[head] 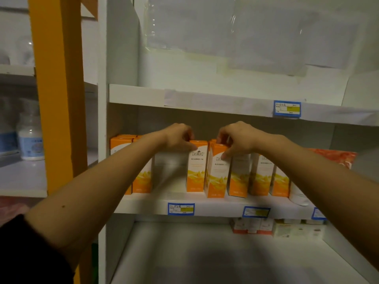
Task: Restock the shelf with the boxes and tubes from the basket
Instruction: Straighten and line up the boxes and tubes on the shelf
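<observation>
As I log it, shelf (143,203): row of orange-and-white cartons (260,175).
Left hand (180,138): fingers curled on upright carton (195,169).
Right hand (239,138): fingers pinching tilted carton (217,175).

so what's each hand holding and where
The left hand grips one upright orange box by its top; the right hand pinches the neighbouring box by its top.

— Where do we look from?
— From our own head, facing the white shelf unit (141,203) almost squarely and tilted a little downward.
— How near are we?
— Near: with arms outstretched, our left hand (179,138) and right hand (239,138) meet mid-frame at the orange boxes (217,173). The wide lens bows the edges. It's our single view.
</observation>
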Available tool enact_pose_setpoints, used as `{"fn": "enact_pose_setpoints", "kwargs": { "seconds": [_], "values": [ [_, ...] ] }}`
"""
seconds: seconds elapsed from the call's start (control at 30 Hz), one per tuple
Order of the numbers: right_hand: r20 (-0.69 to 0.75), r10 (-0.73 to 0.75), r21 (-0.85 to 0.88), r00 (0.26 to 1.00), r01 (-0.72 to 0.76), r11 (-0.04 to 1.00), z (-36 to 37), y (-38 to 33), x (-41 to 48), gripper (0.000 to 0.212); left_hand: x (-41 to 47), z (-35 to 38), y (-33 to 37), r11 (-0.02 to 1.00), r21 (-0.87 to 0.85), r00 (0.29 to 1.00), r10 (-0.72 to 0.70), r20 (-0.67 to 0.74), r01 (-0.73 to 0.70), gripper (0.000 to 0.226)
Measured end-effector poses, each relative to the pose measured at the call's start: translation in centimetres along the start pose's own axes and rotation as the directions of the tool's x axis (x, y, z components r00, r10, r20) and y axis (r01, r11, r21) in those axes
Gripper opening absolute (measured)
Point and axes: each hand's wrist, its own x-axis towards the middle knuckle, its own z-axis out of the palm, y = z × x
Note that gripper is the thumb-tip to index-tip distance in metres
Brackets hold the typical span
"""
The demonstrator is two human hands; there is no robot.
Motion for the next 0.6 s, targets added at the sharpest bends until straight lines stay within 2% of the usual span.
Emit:
{"fn": "enact_pose_setpoints", "kwargs": {
  "seconds": [0.1, 0.27, 0.6],
  "values": [
    [0.002, 0.002, 0.009, 1.0, -0.002, 1.0, 0.1, 0.1, 0.1, 0.042, -0.4, -1.2, -0.6, 0.999, -0.045, 1.0, 0.003, 0.014, -0.002, 0.028],
    [-0.001, 0.006, -0.014, 1.0, -0.006, 1.0, 0.2, -0.1, 0.2, 0.046, -1.2, -3.1, -2.4, 1.0, -0.017, 1.0, -0.022, -0.008, 0.021, 0.036],
    [0.006, 0.016, -0.043, 1.0, -0.016, 0.999, 0.0, -0.3, 0.3, 0.043, -1.4, -3.2, -5.1, 0.987, -0.078, 0.983, -0.151, -0.106, 0.143, 0.034]
  ]
}}
